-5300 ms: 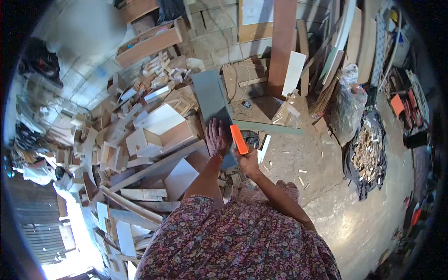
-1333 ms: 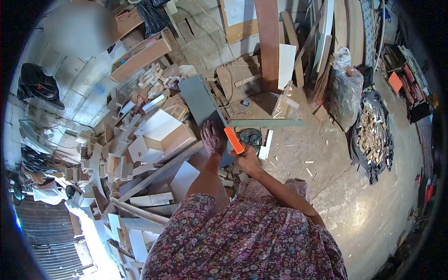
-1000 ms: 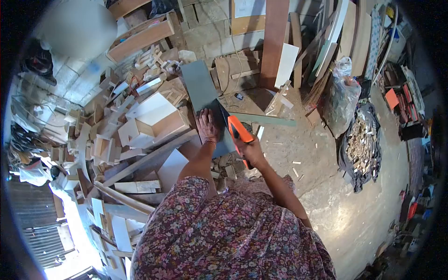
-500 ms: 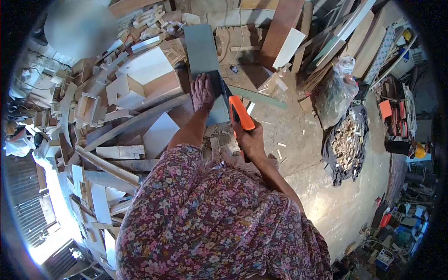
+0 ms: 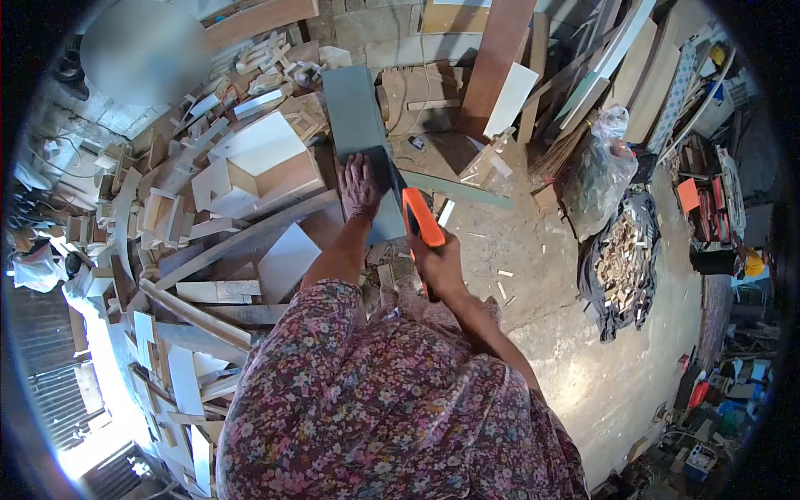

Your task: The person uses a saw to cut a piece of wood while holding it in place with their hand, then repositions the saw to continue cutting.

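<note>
Our saw (image 5: 414, 202) could jump toward our left hand (image 5: 360, 188).
A shifting board (image 5: 353, 102) might cause it: our right hand (image 5: 440, 265) grips the handle (image 5: 428, 227), left fingers (image 5: 357, 167) lie flat.

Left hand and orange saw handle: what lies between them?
The head view shows part of the grey board between the left hand and the orange handle.

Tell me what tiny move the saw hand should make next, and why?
Maybe one short stroke of the saw by the right hand: the blade seems to sit at the edge of the grey board, and the left hand lies flat on top, likely steadying it.
</note>
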A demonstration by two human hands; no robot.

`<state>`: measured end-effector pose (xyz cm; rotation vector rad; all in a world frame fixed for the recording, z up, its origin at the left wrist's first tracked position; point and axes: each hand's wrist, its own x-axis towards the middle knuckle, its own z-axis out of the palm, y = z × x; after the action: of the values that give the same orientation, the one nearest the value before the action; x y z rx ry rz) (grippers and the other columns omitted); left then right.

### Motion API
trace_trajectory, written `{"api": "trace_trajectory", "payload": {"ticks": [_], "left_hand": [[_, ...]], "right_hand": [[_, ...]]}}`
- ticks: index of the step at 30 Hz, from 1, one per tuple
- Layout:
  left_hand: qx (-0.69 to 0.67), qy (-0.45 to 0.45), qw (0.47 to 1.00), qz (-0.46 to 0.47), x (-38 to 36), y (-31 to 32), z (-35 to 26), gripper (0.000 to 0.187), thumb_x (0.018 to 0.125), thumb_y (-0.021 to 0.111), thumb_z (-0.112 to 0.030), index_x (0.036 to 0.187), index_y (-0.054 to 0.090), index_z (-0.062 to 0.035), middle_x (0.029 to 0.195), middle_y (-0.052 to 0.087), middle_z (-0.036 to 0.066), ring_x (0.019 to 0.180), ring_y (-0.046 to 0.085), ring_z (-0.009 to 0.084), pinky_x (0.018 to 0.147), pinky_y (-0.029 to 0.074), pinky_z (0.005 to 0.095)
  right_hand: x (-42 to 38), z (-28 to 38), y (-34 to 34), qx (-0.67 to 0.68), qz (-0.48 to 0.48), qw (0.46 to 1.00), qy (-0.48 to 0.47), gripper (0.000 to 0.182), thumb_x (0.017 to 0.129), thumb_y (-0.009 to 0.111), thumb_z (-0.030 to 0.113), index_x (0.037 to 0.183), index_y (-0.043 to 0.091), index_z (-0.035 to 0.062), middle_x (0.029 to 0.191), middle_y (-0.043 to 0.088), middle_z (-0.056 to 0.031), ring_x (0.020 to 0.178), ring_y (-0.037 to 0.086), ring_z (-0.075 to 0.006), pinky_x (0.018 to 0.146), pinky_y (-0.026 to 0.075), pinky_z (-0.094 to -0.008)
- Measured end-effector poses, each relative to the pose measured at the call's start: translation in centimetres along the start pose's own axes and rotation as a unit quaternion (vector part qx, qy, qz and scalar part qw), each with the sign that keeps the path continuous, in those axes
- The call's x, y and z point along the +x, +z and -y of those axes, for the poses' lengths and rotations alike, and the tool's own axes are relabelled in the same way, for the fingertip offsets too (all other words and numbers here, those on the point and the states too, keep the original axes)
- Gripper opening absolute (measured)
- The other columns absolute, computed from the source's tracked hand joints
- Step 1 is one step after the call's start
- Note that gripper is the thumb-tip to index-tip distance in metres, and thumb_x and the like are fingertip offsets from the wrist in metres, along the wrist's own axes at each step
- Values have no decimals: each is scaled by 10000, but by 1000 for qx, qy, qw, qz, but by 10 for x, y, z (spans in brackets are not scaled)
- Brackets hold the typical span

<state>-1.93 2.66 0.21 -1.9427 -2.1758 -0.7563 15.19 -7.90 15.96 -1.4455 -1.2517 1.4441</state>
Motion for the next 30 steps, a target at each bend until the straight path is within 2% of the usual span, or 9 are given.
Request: {"api": "trace_trajectory", "payload": {"ticks": [8, 11, 15, 17, 18, 21, 22, 26, 30], "left_hand": [[-4, -19, 1000, 23, 0, -3, 1, 451, 817, 372, -160, 1255, 398, -57, 1315, 362, 83, 1247, 299, 247, 1036, 187, 430], [12, -1, 1000, 4, -3, 3, 4, 470, 805, 391, -163, 1264, 387, -64, 1313, 366, 79, 1251, 294, 238, 1033, 191, 431], [26, -18, 998, 45, 2, -3, 2, 465, 802, 412, -166, 1254, 392, -61, 1306, 371, 82, 1254, 288, 238, 1031, 194, 441], [40, -17, 998, 44, 0, -7, -3, 453, 806, 415, -178, 1243, 402, -57, 1292, 387, 89, 1248, 299, 240, 1026, 203, 446], [19, -17, 999, 31, 2, -8, -4, 450, 806, 417, -179, 1239, 405, -56, 1281, 397, 92, 1241, 310, 243, 1023, 207, 447], [0, -18, 1000, -1, -4, -7, -5, 440, 802, 423, -167, 1227, 416, -53, 1259, 419, 97, 1219, 339, 252, 1019, 218, 440], [1, -22, 1000, 14, -8, -10, -5, 442, 799, 425, -164, 1227, 416, -57, 1258, 420, 96, 1216, 343, 253, 1018, 222, 436], [3, -6, 1000, 3, -8, -11, 0, 445, 799, 411, -157, 1236, 415, -71, 1261, 416, 94, 1210, 350, 256, 1020, 226, 430], [-12, -11, 1000, -5, -6, -3, -2, 441, 804, 399, -158, 1235, 416, -68, 1268, 408, 93, 1216, 341, 254, 1029, 212, 433]], "right_hand": [[-9, -23, 4, 29, -12, 999, -15, 168, 759, 621, 103, 873, 561, -4, 696, 548, -32, 642, 492, -117, 594, 421, -292], [35, -50, 18, 9, -16, 999, -28, 161, 748, 624, 98, 863, 567, 2, 717, 567, -39, 644, 500, -117, 599, 425, -296], [85, -56, 42, -14, -29, 999, -4, 161, 741, 620, 94, 867, 575, 5, 755, 592, -50, 654, 513, -115, 612, 431, -294], [82, -54, 40, 15, -27, 997, -72, 119, 769, 608, 64, 860, 538, 32, 559, 480, 22, 440, 439, -55, 388, 345, -222], [72, -41, 35, 28, -33, 997, -61, 173, 742, 609, 90, 886, 575, 0, 716, 591, -52, 644, 517, -125, 626, 436, -291], [47, -43, 18, 8, -13, 999, -44, 168, 751, 609, 99, 879, 569, -2, 690, 560, -39, 654, 504, -125, 632, 432, -283], [38, -29, 13, 11, 2, 998, 54, 147, 754, 615, 89, 850, 555, -5, 689, 527, -20, 664, 476, -102, 615, 417, -272], [33, -31, 22, 40, -9, 999, -7, 129, 756, 628, 70, 783, 523, -1, 668, 493, 2, 639, 420, -70, 557, 379, -264], [44, -49, 26, 53, -9, 998, -29, 142, 757, 642, 75, 760, 515, 13, 642, 469, 11, 611, 412, -77, 550, 378, -262]]}}
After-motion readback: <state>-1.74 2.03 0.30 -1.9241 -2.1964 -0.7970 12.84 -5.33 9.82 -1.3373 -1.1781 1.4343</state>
